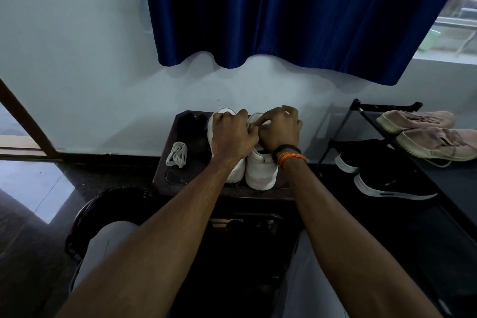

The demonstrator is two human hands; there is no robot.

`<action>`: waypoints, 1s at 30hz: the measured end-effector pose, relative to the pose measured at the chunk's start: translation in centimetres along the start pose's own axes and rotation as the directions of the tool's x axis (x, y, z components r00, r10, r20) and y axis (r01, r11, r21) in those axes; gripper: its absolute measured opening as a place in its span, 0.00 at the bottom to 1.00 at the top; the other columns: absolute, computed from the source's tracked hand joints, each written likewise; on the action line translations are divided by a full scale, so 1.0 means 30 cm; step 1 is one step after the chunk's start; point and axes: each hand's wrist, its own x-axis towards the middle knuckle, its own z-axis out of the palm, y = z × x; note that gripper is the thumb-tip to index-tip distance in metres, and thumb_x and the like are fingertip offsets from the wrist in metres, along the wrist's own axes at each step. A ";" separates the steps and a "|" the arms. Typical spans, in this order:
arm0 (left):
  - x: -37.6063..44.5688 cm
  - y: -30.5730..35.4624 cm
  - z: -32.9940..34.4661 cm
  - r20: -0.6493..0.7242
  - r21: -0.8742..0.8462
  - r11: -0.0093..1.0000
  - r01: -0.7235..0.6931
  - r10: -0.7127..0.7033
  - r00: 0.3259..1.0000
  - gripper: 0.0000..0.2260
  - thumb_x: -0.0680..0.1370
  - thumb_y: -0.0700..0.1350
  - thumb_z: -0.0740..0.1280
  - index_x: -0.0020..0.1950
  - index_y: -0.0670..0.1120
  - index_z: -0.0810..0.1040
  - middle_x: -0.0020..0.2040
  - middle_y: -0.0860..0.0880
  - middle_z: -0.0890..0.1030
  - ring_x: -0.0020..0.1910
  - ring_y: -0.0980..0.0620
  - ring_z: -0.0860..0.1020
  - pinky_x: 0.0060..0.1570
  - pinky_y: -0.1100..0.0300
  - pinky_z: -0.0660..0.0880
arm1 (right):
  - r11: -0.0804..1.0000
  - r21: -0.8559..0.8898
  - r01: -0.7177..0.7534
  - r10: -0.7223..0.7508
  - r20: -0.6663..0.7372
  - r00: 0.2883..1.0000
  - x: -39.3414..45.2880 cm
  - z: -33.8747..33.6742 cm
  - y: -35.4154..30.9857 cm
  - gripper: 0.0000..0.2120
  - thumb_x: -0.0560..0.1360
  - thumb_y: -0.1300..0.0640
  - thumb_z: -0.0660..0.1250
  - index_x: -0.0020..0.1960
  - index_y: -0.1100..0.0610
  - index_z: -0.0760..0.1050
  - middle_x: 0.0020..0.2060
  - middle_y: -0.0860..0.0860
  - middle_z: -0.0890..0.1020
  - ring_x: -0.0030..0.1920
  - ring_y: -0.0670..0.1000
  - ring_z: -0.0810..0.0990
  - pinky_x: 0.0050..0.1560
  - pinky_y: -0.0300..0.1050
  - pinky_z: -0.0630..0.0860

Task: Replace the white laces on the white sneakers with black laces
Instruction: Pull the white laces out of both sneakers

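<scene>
I can read no brand or writing on the two white sneakers (260, 173), which stand side by side, heels toward me, on the dark table (165, 175). My left hand (233, 134) and right hand (280, 129) meet over the right shoe's lace area, fingers curled and pinching something pale; my knuckles hide what exactly. A bundled white lace (177, 154) lies left of the shoes, with a hard-to-make-out dark heap (191, 126) beyond it.
</scene>
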 end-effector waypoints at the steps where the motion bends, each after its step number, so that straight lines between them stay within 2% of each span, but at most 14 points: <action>1: -0.001 0.001 -0.002 0.001 -0.012 1.000 -0.001 0.001 1.000 0.07 0.72 0.50 0.60 0.38 0.47 0.68 0.30 0.52 0.69 0.33 0.47 0.70 0.54 0.49 0.69 | 0.998 -0.059 0.034 -0.032 0.040 0.999 0.005 0.003 -0.001 0.07 0.75 0.52 0.69 0.47 0.50 0.86 0.55 0.49 0.83 0.70 0.58 0.66 0.66 0.57 0.65; 5: -0.001 0.006 -0.013 0.021 -0.043 0.999 0.001 0.000 1.000 0.07 0.71 0.50 0.59 0.37 0.47 0.68 0.29 0.53 0.67 0.33 0.47 0.69 0.53 0.50 0.68 | 0.977 -0.194 0.090 -0.074 0.086 0.994 0.011 0.008 -0.014 0.12 0.78 0.53 0.64 0.51 0.55 0.84 0.52 0.54 0.82 0.63 0.60 0.70 0.60 0.55 0.71; 7: -0.001 0.006 -0.018 0.029 -0.061 0.998 0.007 -0.005 1.000 0.08 0.71 0.50 0.59 0.37 0.47 0.68 0.28 0.54 0.66 0.32 0.48 0.69 0.53 0.50 0.67 | 0.985 -0.168 0.041 -0.036 0.029 0.999 0.010 0.008 -0.018 0.12 0.77 0.56 0.64 0.51 0.61 0.83 0.51 0.58 0.81 0.58 0.62 0.75 0.55 0.54 0.76; 9: -0.003 0.007 -0.026 0.037 -0.092 0.995 0.035 -0.032 0.999 0.08 0.71 0.49 0.60 0.35 0.46 0.69 0.28 0.54 0.68 0.32 0.48 0.71 0.54 0.51 0.68 | 0.992 -0.036 -0.125 0.120 -0.113 0.986 0.008 0.004 -0.011 0.12 0.74 0.59 0.64 0.50 0.65 0.81 0.51 0.61 0.80 0.52 0.64 0.79 0.50 0.52 0.77; 11: -0.003 0.014 -0.035 0.054 -0.126 0.989 0.079 -0.073 0.996 0.08 0.70 0.48 0.61 0.34 0.45 0.70 0.28 0.52 0.71 0.33 0.47 0.74 0.55 0.50 0.69 | 0.945 0.109 -0.307 0.324 -0.218 0.921 -0.002 -0.009 -0.004 0.12 0.75 0.61 0.63 0.54 0.66 0.78 0.56 0.61 0.78 0.53 0.63 0.79 0.51 0.51 0.75; 13: 0.004 0.028 -0.053 0.093 -0.154 0.978 0.138 -0.124 0.988 0.09 0.67 0.48 0.60 0.33 0.43 0.73 0.30 0.48 0.76 0.36 0.45 0.76 0.54 0.49 0.71 | 0.920 0.175 -0.351 0.385 -0.234 0.893 -0.001 -0.013 -0.005 0.11 0.76 0.61 0.63 0.55 0.66 0.77 0.57 0.61 0.76 0.54 0.63 0.78 0.52 0.52 0.73; 15: 0.017 0.039 -0.071 0.157 -0.195 0.962 0.190 -0.161 0.974 0.12 0.64 0.48 0.59 0.33 0.41 0.75 0.32 0.44 0.78 0.38 0.43 0.78 0.49 0.48 0.74 | 0.897 0.249 -0.366 0.419 -0.209 0.884 0.002 -0.010 -0.006 0.10 0.76 0.60 0.64 0.53 0.65 0.79 0.56 0.60 0.78 0.54 0.62 0.78 0.52 0.50 0.74; 17: 0.029 0.041 -0.083 0.227 -0.222 0.948 0.226 -0.175 0.958 0.13 0.62 0.49 0.59 0.34 0.40 0.76 0.34 0.42 0.80 0.40 0.42 0.79 0.47 0.45 0.76 | 0.828 0.385 -0.408 0.502 -0.184 0.845 0.008 -0.005 0.006 0.09 0.76 0.58 0.66 0.50 0.62 0.82 0.52 0.58 0.83 0.53 0.61 0.81 0.52 0.49 0.76; 20: 0.044 0.037 -0.093 0.296 -0.201 0.948 0.246 -0.181 0.938 0.17 0.62 0.51 0.60 0.40 0.40 0.79 0.38 0.44 0.82 0.43 0.44 0.80 0.49 0.46 0.77 | 0.556 0.678 -0.481 0.688 -0.050 0.724 0.013 -0.015 0.044 0.08 0.75 0.55 0.69 0.47 0.59 0.83 0.44 0.55 0.84 0.48 0.57 0.81 0.48 0.45 0.76; 22: 0.054 0.037 -0.089 0.331 -0.167 0.956 0.240 -0.175 0.927 0.17 0.63 0.51 0.61 0.45 0.42 0.78 0.41 0.47 0.82 0.45 0.46 0.80 0.51 0.47 0.76 | 0.443 0.724 -0.529 0.769 -0.003 0.639 0.016 -0.040 0.066 0.11 0.75 0.54 0.69 0.50 0.61 0.84 0.42 0.56 0.83 0.45 0.57 0.79 0.45 0.42 0.72; 25: 0.081 0.033 -0.071 0.365 -0.158 0.962 0.222 -0.152 0.918 0.10 0.68 0.45 0.67 0.47 0.46 0.77 0.45 0.49 0.83 0.49 0.46 0.80 0.57 0.49 0.73 | 0.397 0.739 -0.544 0.806 0.003 0.592 0.009 -0.071 0.097 0.09 0.74 0.57 0.68 0.48 0.60 0.84 0.44 0.55 0.84 0.47 0.56 0.82 0.46 0.43 0.73; 28: 0.119 0.042 -0.054 0.387 -0.064 0.996 0.067 -0.037 0.921 0.13 0.70 0.39 0.69 0.52 0.49 0.81 0.56 0.49 0.79 0.59 0.45 0.74 0.63 0.51 0.63 | 0.423 0.696 -0.580 0.787 0.034 0.615 -0.002 -0.079 0.127 0.09 0.73 0.57 0.68 0.48 0.60 0.84 0.47 0.55 0.85 0.47 0.56 0.82 0.47 0.43 0.76; 30: 0.142 0.063 -0.046 0.472 0.007 0.999 -0.048 0.039 0.881 0.17 0.71 0.37 0.68 0.57 0.50 0.82 0.60 0.50 0.78 0.63 0.46 0.71 0.64 0.51 0.59 | 0.470 0.645 -0.602 0.737 0.088 0.670 -0.001 -0.074 0.136 0.11 0.69 0.55 0.70 0.47 0.60 0.85 0.45 0.56 0.86 0.47 0.56 0.84 0.50 0.45 0.80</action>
